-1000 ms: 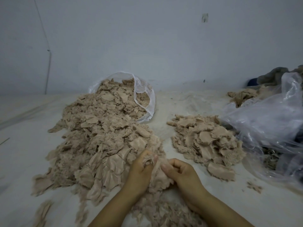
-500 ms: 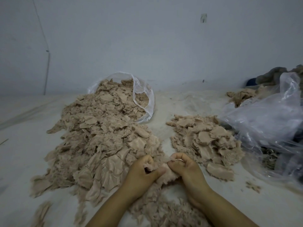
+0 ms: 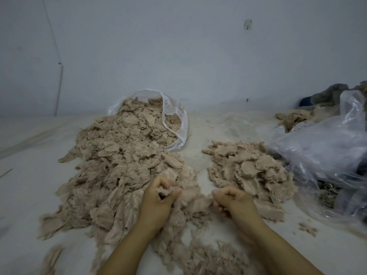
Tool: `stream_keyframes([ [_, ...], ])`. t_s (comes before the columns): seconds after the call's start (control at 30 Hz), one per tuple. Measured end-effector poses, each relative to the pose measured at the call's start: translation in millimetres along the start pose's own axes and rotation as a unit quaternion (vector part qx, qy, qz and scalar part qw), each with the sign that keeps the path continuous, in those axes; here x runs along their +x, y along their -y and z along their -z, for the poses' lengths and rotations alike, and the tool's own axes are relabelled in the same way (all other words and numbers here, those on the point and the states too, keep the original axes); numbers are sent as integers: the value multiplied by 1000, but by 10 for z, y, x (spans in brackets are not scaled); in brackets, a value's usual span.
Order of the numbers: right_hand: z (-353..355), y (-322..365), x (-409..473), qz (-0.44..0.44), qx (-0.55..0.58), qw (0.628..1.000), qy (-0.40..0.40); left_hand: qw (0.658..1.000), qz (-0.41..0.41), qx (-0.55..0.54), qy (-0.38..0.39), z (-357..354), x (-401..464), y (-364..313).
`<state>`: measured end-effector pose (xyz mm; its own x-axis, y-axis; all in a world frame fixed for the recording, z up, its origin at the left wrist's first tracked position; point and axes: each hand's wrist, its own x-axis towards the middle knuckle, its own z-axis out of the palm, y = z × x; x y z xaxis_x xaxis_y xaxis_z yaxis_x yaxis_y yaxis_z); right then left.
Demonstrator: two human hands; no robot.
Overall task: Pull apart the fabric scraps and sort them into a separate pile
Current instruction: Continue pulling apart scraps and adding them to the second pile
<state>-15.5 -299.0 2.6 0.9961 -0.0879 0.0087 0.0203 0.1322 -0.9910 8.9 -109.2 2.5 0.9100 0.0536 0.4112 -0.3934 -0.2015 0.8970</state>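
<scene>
Fingers of left hand (image 3: 158, 197) and right hand (image 3: 231, 199) curl, each pinching one end of a scrap (image 3: 195, 198) stretched between them. Pull steadily outward. Big pile (image 3: 119, 165) at 11 o'clock; sorted pile (image 3: 248, 169) at 1 o'clock takes the pieces.

Both forearms run off the bottom edge. The curled fingers (image 3: 164, 182) of the left hand (image 3: 158, 197) hide how much beige fluffy fabric scrap (image 3: 190, 197) they hold. The crumpled clear plastic bag (image 3: 325, 155) at right is cut by the edge, its contents blurred. Dark grey cloth (image 3: 333, 94) behind it is unidentifiable.
</scene>
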Motion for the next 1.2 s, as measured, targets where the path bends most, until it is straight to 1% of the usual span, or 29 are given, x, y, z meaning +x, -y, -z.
stream_keyframes([
  [0.03,1,19,-17,-33,-26,998,47,1000,0,-16,-9,14,6,-11],
  [0.07,-10,31,-37,-59,-56,994,75,1000,-3,-27,-9,23,9,-17],
  [0.1,-25,30,-47,-65,-84,991,80,999,-7,-31,2,26,5,-27],
  [0.17,-65,12,-55,-28,-100,993,64,998,-20,-20,48,6,-24,-34],
  [0.27,-103,-19,-62,1,-58,996,68,991,-26,8,133,-58,-86,-22],
  [0.3,-109,-28,-61,11,-49,996,76,989,-23,9,149,-77,-104,-16],
  [0.37,-125,-27,-67,34,-20,996,76,989,-20,2,147,-94,-116,-5],
  [0.47,-101,0,-58,48,-10,998,44,992,-23,-3,126,-72,-91,-8],
  [0.5,-83,1,-49,52,-20,997,55,992,-23,-4,125,-69,-85,-15],
  [0.6,-98,-34,-65,26,-63,987,147,990,-22,-17,139,-94,-99,-30],
  [0.63,-120,-63,-69,29,-70,984,158,990,-21,-19,138,-101,-104,-30],
  [0.67,-143,-65,-76,36,-77,985,148,990,-17,-20,137,-96,-102,-32],
  [0.73,-123,-90,-42,69,-102,988,92,990,1,-18,139,-64,-81,-37],
  [0.83,-88,-52,-8,102,-108,988,46,984,40,-22,171,-21,-62,-46],
  [0.9,-92,-53,-3,98,-96,990,20,982,41,-32,179,-17,-64,-44],
  [0.97,-101,-54,-6,89,-70,993,10,984,39,-47,166,-17,-61,-58],
  [1.0,-97,-53,-11,91,-63,994,18,985,41,-56,155,-12,-58,-62],
  [1.07,-88,-47,-25,94,-73,991,60,986,39,-56,149,-1,-53,-68],
  [1.13,-98,-53,-40,90,-93,987,101,985,22,-37,169,-7,-62,-69],
  [1.2,-112,-53,-30,110,-125,981,99,983,9,-19,182,-31,-70,-72],
])
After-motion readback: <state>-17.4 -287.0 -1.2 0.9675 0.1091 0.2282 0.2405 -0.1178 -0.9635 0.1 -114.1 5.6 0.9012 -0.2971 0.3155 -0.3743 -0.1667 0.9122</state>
